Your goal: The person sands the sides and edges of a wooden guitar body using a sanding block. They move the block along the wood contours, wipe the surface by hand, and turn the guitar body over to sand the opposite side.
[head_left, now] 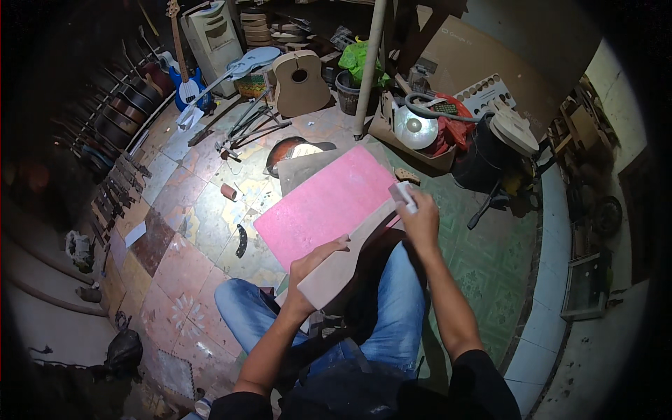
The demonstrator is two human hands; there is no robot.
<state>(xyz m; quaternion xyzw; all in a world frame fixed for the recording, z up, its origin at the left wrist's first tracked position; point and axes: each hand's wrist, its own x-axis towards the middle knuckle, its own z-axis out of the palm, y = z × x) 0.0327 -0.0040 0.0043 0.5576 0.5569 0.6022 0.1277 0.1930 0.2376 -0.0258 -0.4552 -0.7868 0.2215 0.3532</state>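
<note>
Bare, unvarnished wood, matt and pale, in the long neck blank (348,260) gripped by the left hand (312,269). Small whitish sanding block (404,195), dull-surfaced, under the right hand (420,222). Matt pink sheet (323,203), faintly speckled. Raw light wood on the unfinished guitar body (299,82); glossy blue lacquer on the electric guitar (187,89). Worn, patterned floor tiles (183,210), dusty. Faded blue denim on the jeans (399,308).

So we've got this long unfinished wood neck blank (350,252), pale and bare, lying tilted across our lap with the near end low and the far end up by the pink board. At that far end sits a small whitish sanding block (404,195), pressed flat on the wood.
</note>
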